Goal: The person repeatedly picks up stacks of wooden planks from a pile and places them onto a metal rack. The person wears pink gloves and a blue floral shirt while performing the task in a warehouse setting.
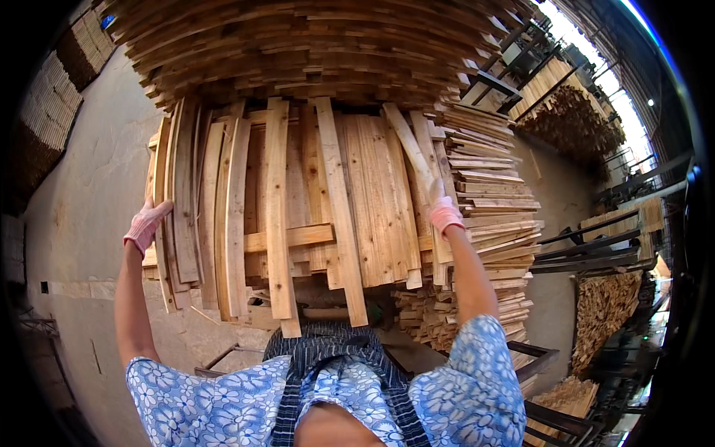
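In front of me a layer of loose wooden planks (277, 179) lies side by side on a stack, some askew. My left hand (147, 223), in a pink-cuffed work glove, is closed on the outermost planks (170, 223) at the left edge, thumb over the top; its other fingers are partly hidden. At the right side my gloved right hand (445, 212) closes around the near end of a slanted plank (408, 141). That plank leans across others, its far end angled left. A crosswise wooden strip (290, 238) shows between the planks.
A tall pile of stacked planks (313, 52) rises just beyond. More planks (488, 201) are piled crosswise at the right, beside black metal frames (573, 257). Wood stacks (45, 104) stand far left across the concrete floor (82, 201).
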Motion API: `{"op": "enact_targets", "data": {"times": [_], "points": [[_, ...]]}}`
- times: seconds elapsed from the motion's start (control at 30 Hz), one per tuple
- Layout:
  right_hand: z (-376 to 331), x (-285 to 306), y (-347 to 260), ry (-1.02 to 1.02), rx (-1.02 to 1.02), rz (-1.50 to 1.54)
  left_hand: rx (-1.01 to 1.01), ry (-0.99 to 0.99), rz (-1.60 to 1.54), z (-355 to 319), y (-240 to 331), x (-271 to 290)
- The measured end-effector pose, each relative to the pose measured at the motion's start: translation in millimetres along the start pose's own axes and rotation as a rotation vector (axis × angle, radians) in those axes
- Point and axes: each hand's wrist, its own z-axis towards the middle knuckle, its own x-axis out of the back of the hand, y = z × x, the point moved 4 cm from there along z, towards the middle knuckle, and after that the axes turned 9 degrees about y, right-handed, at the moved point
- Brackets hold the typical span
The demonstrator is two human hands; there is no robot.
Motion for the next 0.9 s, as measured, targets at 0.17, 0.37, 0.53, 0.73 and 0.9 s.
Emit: {"op": "enact_targets", "data": {"times": [0.17, 0.37, 0.53, 0.73, 0.9], "points": [[3, -27, 10, -0.006, 0.063, 0.194, -0.009, 0.096, -0.152, 14, -30, -3], [-16, -44, 22, 0.075, 0.032, 0.197, -0.086, 0.122, 0.083, -24, -5, 10], [17, -65, 23, 0.331, 0.057, 0.258, -0.126, 0.156, 0.164, -30, 21, -6], [-32, -39, -69, 0.116, 0.117, 0.145, -0.096, 0.188, 0.223, -33, 1, 4], [-19, -23, -64, 0.387, 0.349, -0.039, -0.149, 0.161, 0.157, -18, 4, -13]]}}
